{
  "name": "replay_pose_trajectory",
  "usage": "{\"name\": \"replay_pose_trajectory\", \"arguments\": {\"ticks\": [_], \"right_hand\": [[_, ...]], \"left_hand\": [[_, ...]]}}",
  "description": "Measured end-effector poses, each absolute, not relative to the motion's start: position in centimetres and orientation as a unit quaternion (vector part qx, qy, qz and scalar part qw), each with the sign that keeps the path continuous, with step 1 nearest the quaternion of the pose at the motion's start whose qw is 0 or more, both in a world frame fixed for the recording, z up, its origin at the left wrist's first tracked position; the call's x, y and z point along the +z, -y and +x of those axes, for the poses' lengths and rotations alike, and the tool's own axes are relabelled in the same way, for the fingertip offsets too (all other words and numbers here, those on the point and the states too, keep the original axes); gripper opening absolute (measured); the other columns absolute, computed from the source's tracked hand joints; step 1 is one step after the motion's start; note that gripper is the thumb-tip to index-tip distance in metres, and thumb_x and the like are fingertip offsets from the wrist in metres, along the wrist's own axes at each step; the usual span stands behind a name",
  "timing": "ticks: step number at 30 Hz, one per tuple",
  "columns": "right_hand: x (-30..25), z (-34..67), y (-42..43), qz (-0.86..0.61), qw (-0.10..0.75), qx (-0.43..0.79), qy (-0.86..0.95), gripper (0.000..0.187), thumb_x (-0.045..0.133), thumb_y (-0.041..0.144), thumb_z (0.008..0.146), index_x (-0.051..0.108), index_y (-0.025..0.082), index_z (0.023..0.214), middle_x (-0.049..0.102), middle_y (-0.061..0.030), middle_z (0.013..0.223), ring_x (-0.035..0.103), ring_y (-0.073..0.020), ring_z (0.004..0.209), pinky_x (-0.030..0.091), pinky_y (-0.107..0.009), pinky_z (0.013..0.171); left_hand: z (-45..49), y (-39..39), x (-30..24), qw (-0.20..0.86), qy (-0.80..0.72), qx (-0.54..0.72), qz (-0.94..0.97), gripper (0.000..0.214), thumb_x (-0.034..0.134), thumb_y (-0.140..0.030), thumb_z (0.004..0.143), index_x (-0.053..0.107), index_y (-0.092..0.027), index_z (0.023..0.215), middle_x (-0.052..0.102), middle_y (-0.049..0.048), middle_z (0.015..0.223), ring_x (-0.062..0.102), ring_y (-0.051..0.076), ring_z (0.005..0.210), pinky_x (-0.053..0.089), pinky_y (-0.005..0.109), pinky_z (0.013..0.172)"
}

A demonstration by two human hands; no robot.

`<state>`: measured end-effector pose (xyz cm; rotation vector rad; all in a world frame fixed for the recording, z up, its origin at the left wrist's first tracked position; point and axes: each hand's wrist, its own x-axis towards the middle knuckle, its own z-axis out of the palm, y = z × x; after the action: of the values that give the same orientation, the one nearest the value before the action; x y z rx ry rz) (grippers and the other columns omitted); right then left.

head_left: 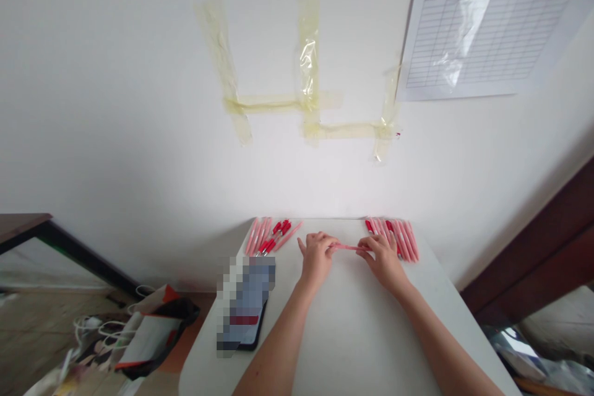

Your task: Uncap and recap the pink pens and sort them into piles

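Observation:
My left hand and my right hand hold a slim pink pen level between them, just above the white table. Fingertips of each hand close on one end of it, so both ends are partly hidden. Left of my left hand lies a group of pink pens, with several red pen parts with silver tips among them. Close behind my right hand is a row of pink pens with some red pieces; my fingers cover part of this row.
A phone, partly blurred out, lies on the table at the left. The table meets a white wall with yellowed tape and a printed sheet. Bags stand on the floor at the left.

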<state>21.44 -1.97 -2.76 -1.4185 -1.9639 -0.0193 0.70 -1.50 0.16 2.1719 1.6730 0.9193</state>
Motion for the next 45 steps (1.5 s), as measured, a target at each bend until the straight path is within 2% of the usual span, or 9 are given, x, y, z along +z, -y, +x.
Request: {"name": "replay_pose_trajectory", "arguments": {"ticks": [3,8,15,19,25,31,35,39,45], "right_hand": [[-2.76,21.47,1.96,-0.552,0.344,-0.009,0.760,0.022,0.047,0.042,0.096,0.063,0.027,0.094,0.068,-0.0032,0.099,0.059,-0.0228,0.101,0.012,-0.062,0.114],[-2.56,21.45,2.12,-0.560,0.334,-0.018,0.758,0.033,0.039,0.044,0.099,0.064,0.026,0.088,0.068,-0.0020,0.102,0.057,-0.0229,0.104,0.014,-0.064,0.113],[-3.02,21.71,1.75,-0.548,0.360,-0.042,0.754,0.031,0.051,0.051,0.093,0.061,0.027,0.111,0.068,-0.0047,0.109,0.057,-0.0260,0.109,0.019,-0.061,0.112],[-2.83,21.79,1.69,-0.546,0.360,-0.045,0.755,0.026,0.048,0.047,0.096,0.063,0.027,0.099,0.068,-0.0030,0.102,0.057,-0.0242,0.105,0.022,-0.058,0.111],[-2.58,21.77,1.80,-0.561,0.349,-0.037,0.749,0.035,0.040,0.049,0.098,0.064,0.026,0.086,0.067,-0.0037,0.099,0.057,-0.0235,0.101,0.024,-0.057,0.109],[-3.00,21.92,1.63,-0.557,0.378,-0.024,0.739,0.036,0.049,0.057,0.092,0.059,0.027,0.110,0.066,-0.0058,0.110,0.055,-0.0265,0.110,0.019,-0.059,0.112],[-2.88,22.12,1.59,-0.552,0.377,-0.031,0.743,0.029,0.047,0.053,0.094,0.062,0.027,0.097,0.066,-0.0040,0.103,0.055,-0.0253,0.106,0.019,-0.057,0.111],[-2.67,22.15,1.63,-0.556,0.374,-0.031,0.742,0.035,0.041,0.048,0.098,0.064,0.026,0.085,0.065,-0.0043,0.099,0.055,-0.0239,0.101,0.026,-0.054,0.107],[-2.55,22.10,1.72,-0.563,0.378,-0.034,0.735,0.036,0.038,0.046,0.099,0.064,0.026,0.083,0.066,-0.0039,0.098,0.056,-0.0226,0.098,0.030,-0.051,0.106]], "left_hand": [[0.71,1.57,0.30,0.127,-0.571,0.310,0.750,0.020,0.061,-0.019,0.087,0.070,-0.035,0.096,0.067,-0.0022,0.104,0.049,0.021,0.111,0.007,0.069,0.114],[0.81,1.65,0.43,0.127,-0.572,0.308,0.749,0.018,0.062,-0.020,0.087,0.071,-0.035,0.094,0.068,-0.0019,0.104,0.050,0.021,0.112,0.006,0.070,0.113],[0.85,1.61,0.40,0.117,-0.583,0.332,0.732,0.018,0.057,-0.023,0.091,0.071,-0.034,0.095,0.069,-0.0011,0.104,0.051,0.022,0.111,0.010,0.070,0.113],[0.86,1.58,0.35,0.111,-0.582,0.336,0.732,0.016,0.057,-0.026,0.091,0.071,-0.034,0.094,0.069,-0.0005,0.103,0.051,0.022,0.111,0.012,0.069,0.112],[0.94,1.68,0.41,0.101,-0.570,0.346,0.739,0.016,0.059,-0.024,0.090,0.071,-0.034,0.095,0.068,-0.0007,0.102,0.051,0.021,0.110,0.010,0.067,0.114],[0.79,1.60,0.40,0.105,-0.575,0.355,0.730,0.017,0.057,-0.025,0.091,0.071,-0.033,0.095,0.068,-0.0005,0.104,0.051,0.022,0.111,0.010,0.067,0.114],[0.78,1.53,0.34,0.105,-0.580,0.356,0.725,0.017,0.057,-0.024,0.090,0.071,-0.033,0.095,0.068,-0.0004,0.103,0.051,0.022,0.111,0.010,0.068,0.114],[0.95,1.60,0.40,0.107,-0.580,0.343,0.731,0.016,0.059,-0.024,0.089,0.071,-0.033,0.094,0.068,-0.0003,0.103,0.051,0.022,0.111,0.010,0.067,0.114],[0.97,1.45,0.03,0.103,-0.578,0.326,0.741,0.021,0.062,-0.021,0.087,0.071,-0.035,0.100,0.068,-0.0007,0.104,0.050,0.022,0.111,0.008,0.067,0.115]]}}
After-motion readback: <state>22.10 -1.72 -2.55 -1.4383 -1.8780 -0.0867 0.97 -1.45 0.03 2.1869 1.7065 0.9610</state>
